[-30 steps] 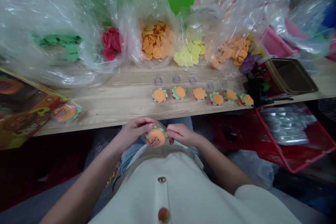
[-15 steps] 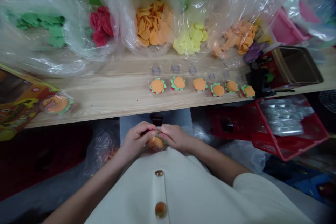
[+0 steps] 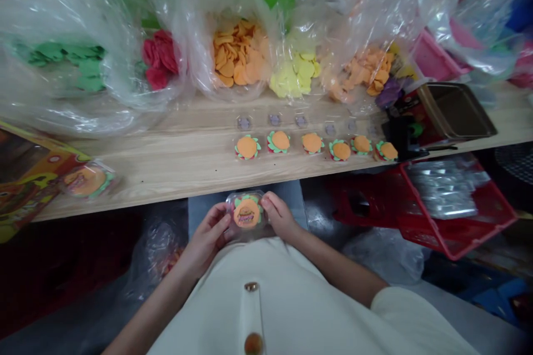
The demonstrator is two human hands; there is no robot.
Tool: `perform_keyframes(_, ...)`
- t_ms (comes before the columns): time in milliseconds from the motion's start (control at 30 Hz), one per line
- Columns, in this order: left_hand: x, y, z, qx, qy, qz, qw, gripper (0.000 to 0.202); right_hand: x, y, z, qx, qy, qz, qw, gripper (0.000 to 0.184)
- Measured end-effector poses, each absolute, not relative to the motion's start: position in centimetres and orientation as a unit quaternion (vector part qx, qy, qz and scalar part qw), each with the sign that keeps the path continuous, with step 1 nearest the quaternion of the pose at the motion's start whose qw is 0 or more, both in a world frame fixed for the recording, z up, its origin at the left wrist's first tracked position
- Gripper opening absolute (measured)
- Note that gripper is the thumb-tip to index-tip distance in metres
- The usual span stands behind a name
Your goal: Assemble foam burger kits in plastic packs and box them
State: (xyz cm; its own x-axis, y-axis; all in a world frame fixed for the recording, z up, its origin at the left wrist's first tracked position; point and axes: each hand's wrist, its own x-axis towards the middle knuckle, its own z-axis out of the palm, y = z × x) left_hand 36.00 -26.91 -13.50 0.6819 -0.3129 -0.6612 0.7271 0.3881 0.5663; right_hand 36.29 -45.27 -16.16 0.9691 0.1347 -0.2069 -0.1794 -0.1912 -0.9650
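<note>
Low at six o'clock, I have the left hand and right hand closed in a grip from both sides on a clear blister pack around a felt burger. At twelve o'clock, more felt burgers line the wooden tabletop, before plastic bags of felt cutouts. A red crate sits at four o'clock, its shiny contents hard to make out.

Past the right hand, a wooden desk carries clear plastic bags of orange, yellow, green and red cut-out pieces. Farther right of that hand sits a red basket of clear packets; far left, a printed cardboard box lies on the desk.
</note>
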Motion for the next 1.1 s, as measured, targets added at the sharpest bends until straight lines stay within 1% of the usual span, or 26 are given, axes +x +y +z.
perform_keyframes(100,35.2,-27.0,-13.7,0.467,0.250,-0.254,0.809,0.029,35.7,-44.8,-16.7,-0.704,0.083,0.130,0.693,0.033)
perform_keyframes(200,35.9,-26.2,-13.9,0.489,0.262,-0.237,0.798,0.028,36.3,-45.6,-16.4,-0.672,0.053,0.207,0.709,0.035)
perform_keyframes(300,37.2,-25.1,-13.7,0.527,0.236,-0.297,0.761,0.027,38.3,-46.6,-15.3,-0.717,0.012,0.224,0.661,0.036)
perform_keyframes(400,38.1,-24.7,-13.4,0.566,0.191,-0.346,0.724,0.027,40.3,-46.5,-14.3,-0.788,-0.086,0.237,0.562,0.035)
perform_keyframes(467,38.2,-24.7,-13.2,0.578,0.165,-0.368,0.710,0.027,40.8,-45.8,-14.3,-0.802,-0.164,0.253,0.516,0.038)
perform_keyframes(633,38.0,-24.9,-12.5,0.594,0.117,-0.403,0.686,0.024,40.0,-44.8,-15.2,-0.816,-0.224,0.228,0.482,0.039)
perform_keyframes(767,39.0,-25.0,-12.0,0.624,-0.005,-0.409,0.666,0.023,39.6,-45.3,-14.7,-0.811,-0.251,0.242,0.470,0.034)
perform_keyframes(833,39.4,-25.1,-11.8,0.644,-0.053,-0.400,0.651,0.023,39.3,-45.7,-13.9,-0.808,-0.251,0.254,0.469,0.029)
perform_keyframes(933,39.3,-25.3,-11.6,0.697,-0.091,-0.350,0.619,0.022,38.4,-46.2,-12.6,-0.815,-0.257,0.246,0.457,0.023)
perform_keyframes(1100,37.9,-26.1,-11.3,0.773,-0.132,-0.249,0.568,0.015,37.0,-46.0,-11.8,-0.825,-0.294,0.220,0.429,0.020)
